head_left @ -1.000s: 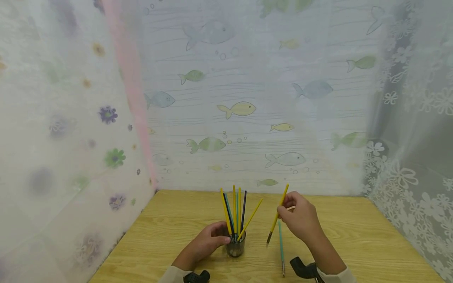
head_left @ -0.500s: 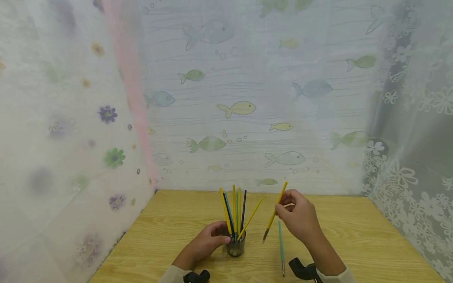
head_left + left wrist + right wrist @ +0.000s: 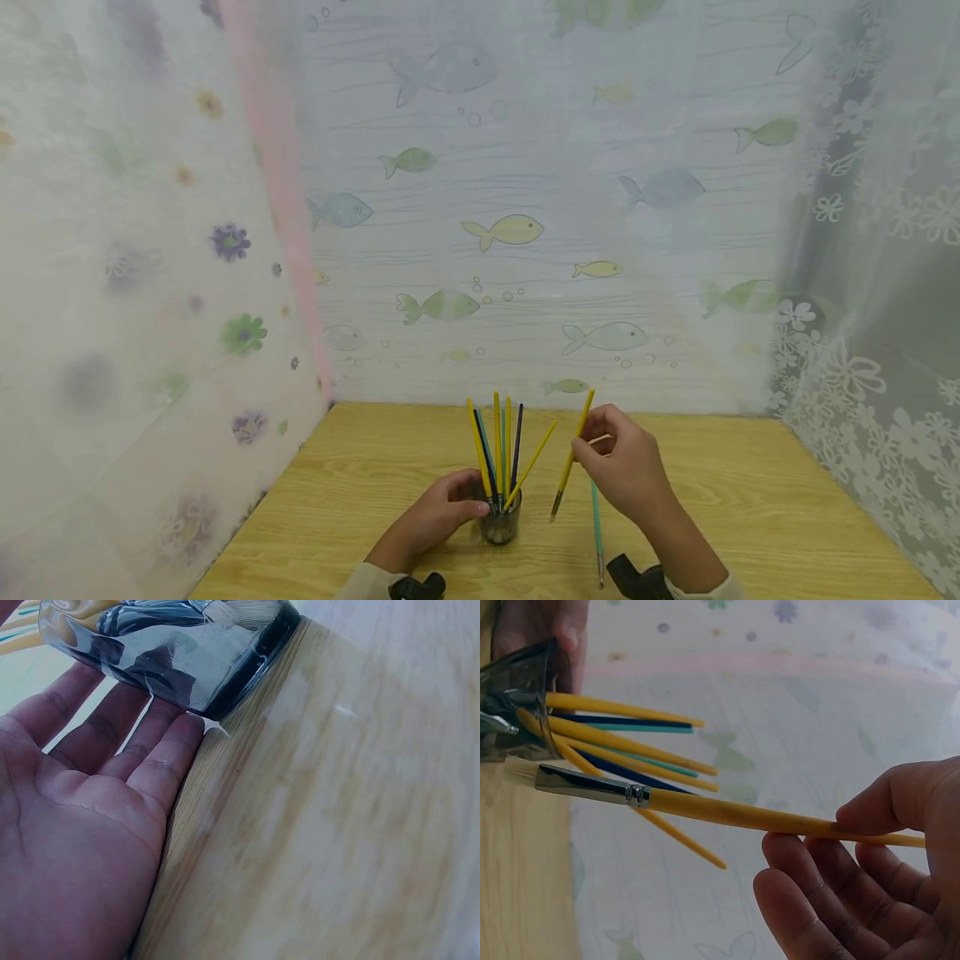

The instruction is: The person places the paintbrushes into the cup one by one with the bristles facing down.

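My left hand (image 3: 442, 512) holds a clear drinking glass (image 3: 498, 528) that stands upright on the table, thumb near the rim and fingers along its far side. Several paintbrushes (image 3: 496, 446) with yellow, dark blue and teal handles stand in the glass, bristles down; one yellow one leans out to the right. In my right hand (image 3: 622, 467), thumb and fingertips pinch a yellow paintbrush (image 3: 735, 813) by its handle. Its pale flat bristles (image 3: 521, 771) point down, right of the glass and above the table.
A teal paintbrush (image 3: 597, 533) lies on the wooden table (image 3: 360, 467), partly below my right hand. A fish-patterned curtain (image 3: 495, 275) hangs behind the table, with flowered curtains at both sides. Each wrist wears a black mount (image 3: 637, 579).
My right hand has moved left with the yellow paintbrush, bringing its bristles closer to the glass. The left hand and the glass stay where they were.
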Available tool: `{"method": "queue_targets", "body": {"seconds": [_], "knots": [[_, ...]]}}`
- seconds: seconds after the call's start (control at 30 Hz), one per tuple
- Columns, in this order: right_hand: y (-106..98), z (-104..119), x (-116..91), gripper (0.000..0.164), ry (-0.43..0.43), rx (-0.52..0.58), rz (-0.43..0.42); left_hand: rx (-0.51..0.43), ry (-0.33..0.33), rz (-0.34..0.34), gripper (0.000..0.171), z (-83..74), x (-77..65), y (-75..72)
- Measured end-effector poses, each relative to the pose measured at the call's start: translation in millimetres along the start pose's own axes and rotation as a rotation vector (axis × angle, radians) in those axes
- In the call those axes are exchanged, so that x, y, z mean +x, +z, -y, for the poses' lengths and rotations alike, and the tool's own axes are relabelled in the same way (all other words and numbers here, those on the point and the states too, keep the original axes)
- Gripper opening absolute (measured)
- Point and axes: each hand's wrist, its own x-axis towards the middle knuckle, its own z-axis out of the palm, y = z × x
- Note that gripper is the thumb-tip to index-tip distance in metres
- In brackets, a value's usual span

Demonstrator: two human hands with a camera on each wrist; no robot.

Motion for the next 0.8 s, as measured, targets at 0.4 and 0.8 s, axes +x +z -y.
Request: {"method": "queue_targets", "body": {"seconds": [0.4, 0.8], "knots": [[7.6, 1.5, -0.5, 0.015, -0.032, -0.04, 0.003, 0.024, -0.005, -0.02, 0.053, 3.6, 0.4, -2.2], [16.1, 2.6, -5.5, 0.013, -0.106, 0.031, -0.039, 0.044, -0.024, -0.045, 0.054, 2.8, -0.9, -0.7]]}}
